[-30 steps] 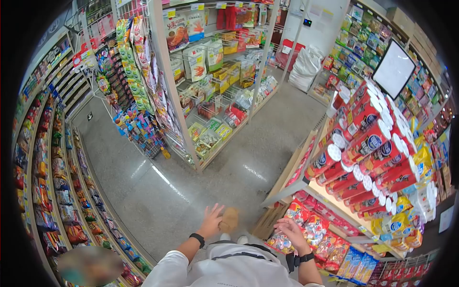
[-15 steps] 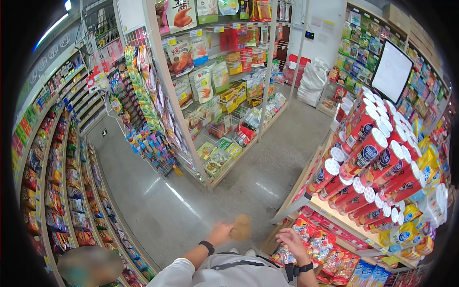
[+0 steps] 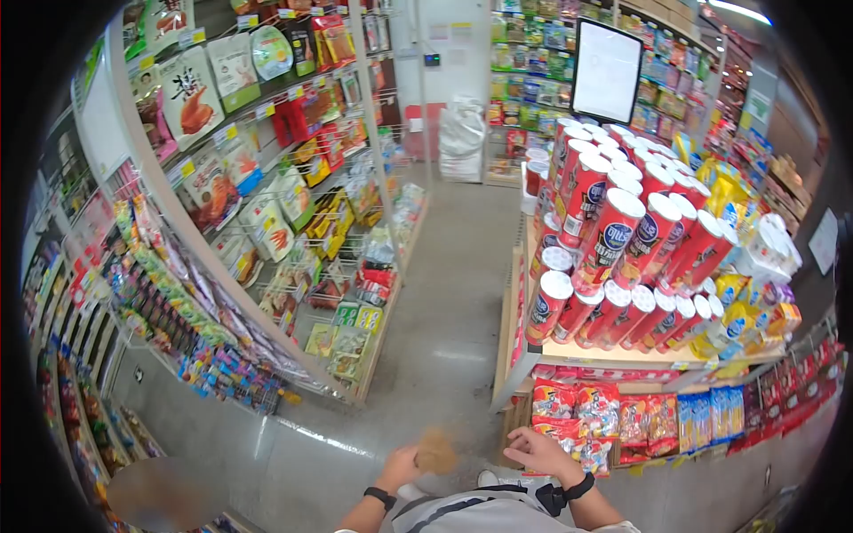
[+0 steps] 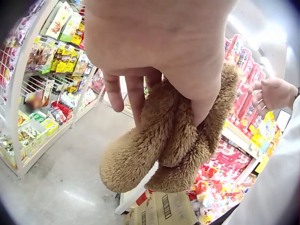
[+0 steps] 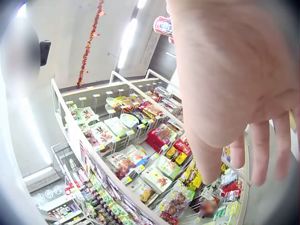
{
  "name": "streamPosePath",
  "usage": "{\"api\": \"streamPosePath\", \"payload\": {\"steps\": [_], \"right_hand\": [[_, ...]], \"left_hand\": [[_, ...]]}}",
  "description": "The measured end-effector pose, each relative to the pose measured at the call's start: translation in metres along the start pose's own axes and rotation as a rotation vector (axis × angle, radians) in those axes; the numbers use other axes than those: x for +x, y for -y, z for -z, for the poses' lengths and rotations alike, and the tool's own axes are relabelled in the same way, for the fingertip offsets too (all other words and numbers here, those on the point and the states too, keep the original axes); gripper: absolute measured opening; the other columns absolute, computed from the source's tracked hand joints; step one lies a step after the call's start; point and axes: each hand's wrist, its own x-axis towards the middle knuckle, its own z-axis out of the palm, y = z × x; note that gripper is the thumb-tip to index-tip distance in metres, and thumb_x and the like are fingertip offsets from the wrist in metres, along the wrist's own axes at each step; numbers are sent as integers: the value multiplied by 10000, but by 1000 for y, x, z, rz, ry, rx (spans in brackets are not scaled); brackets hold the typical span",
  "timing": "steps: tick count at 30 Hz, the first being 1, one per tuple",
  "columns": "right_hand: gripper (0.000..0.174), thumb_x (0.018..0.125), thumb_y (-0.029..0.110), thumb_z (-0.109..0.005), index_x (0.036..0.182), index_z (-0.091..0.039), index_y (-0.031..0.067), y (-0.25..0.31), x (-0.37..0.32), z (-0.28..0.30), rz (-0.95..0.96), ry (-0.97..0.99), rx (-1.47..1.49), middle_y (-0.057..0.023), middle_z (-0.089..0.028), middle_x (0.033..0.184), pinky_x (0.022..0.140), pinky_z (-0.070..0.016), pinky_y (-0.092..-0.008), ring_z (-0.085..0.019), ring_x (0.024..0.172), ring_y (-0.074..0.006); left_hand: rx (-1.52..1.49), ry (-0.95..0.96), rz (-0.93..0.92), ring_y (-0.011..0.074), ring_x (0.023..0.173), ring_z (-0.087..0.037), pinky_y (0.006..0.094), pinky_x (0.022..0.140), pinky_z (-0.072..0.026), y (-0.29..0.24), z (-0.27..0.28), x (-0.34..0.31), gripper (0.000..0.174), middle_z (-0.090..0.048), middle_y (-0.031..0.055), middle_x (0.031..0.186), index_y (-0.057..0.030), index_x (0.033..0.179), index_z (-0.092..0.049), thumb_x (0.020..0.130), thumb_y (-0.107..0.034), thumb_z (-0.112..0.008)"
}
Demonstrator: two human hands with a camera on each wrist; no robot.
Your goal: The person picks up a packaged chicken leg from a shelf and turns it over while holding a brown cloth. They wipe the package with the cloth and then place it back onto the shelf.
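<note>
In the head view my left hand (image 3: 400,469) is low in front of my body, holding a brown, furry plush item (image 3: 437,451). The left wrist view shows its shaggy plush (image 4: 145,145) gripped between thumb and fingers, with several soft lobes hanging below the hand. What figure it makes is hidden by the hand. My right hand (image 3: 542,453) hangs in the air with loosely bent fingers and nothing in it. It is nearest to the red snack bags (image 3: 597,409) on the low shelf. In the right wrist view the palm (image 5: 229,70) fills the right side.
Red canisters (image 3: 613,240) are stacked on a display stand to the right, with blue packs (image 3: 711,413) below. A rack of hanging snack bags (image 3: 267,222) stands at the left. Between them runs a grey floor aisle (image 3: 453,266). White sacks (image 3: 462,138) lean at the far wall.
The head view has turned right, so the racks shift left and the canister stand shows more face-on. The left hand's spread fingers have closed in around the plush item. The right hand stays loosely bent.
</note>
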Motion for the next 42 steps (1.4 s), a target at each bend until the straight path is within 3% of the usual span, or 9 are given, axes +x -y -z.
{"api": "streamPosePath", "payload": {"steps": [3,6,11,17,19,25,28,36,42], "right_hand": [[462,831,365,-661,1116,-532,25,28,11,-22,-3,-31,-40,-102,-663,876,692,-502,-305,-646,776,-195],[409,852,310,-654,1124,-532,30,76,27,-52,73,-22,40,-86,-658,885,672,-489,-285,-630,771,-159],[352,866,213,-656,1140,-528,31,142,74,-97,146,129,93,-67,-637,949,709,-485,-254,-600,826,-116],[362,847,216,-668,1131,-531,37,185,127,-137,265,117,-103,-62,-638,951,707,-473,-260,-605,841,-144],[428,825,306,-676,1140,-538,51,200,146,-143,258,159,-126,-91,-649,941,677,-494,-316,-629,853,-200],[359,844,187,-670,1133,-527,29,219,227,-167,404,297,-140,-86,-636,963,772,-483,-297,-610,868,-166],[403,836,275,-665,1134,-530,39,232,274,-176,500,459,-86,-134,-653,959,766,-497,-352,-632,835,-256],[412,835,263,-657,1151,-526,33,265,425,-133,681,576,-238,-145,-654,955,773,-500,-366,-631,864,-284],[422,829,263,-660,1158,-531,34,268,523,-88,675,645,-254,-150,-650,972,772,-501,-370,-630,898,-294]], "left_hand": [[-66,-24,-6,350,738,-622,424,627,-499,33,25,-14,296,-642,145,786,-78,861,-623,649,-242,-749],[-8,59,151,336,753,-625,421,662,-508,70,53,-40,309,-657,125,813,-140,928,-667,654,-259,-746],[-2,-108,199,353,732,-621,420,627,-505,125,94,-67,293,-648,142,793,-117,888,-663,651,-258,-762],[-103,-240,295,372,744,-611,427,635,-497,149,133,-73,274,-641,165,800,-87,878,-650,668,-231,-749],[-99,-279,318,374,751,-610,429,641,-495,154,144,-67,267,-641,169,803,-84,881,-648,674,-222,-743],[-113,-414,341,377,758,-591,438,653,-473,162,174,-43,232,-625,166,798,-54,848,-612,680,-177,-715],[-88,-460,335,378,747,-581,445,649,-463,166,189,-17,224,-614,165,783,-47,836,-593,672,-154,-701],[-118,-437,432,375,792,-591,424,680,-477,183,211,121,337,-618,166,843,-37,967,-600,649,-131,-662],[-34,-467,344,359,772,-583,438,636,-457,195,231,239,267,-583,138,794,-50,867,-564,640,-146,-666]]}}
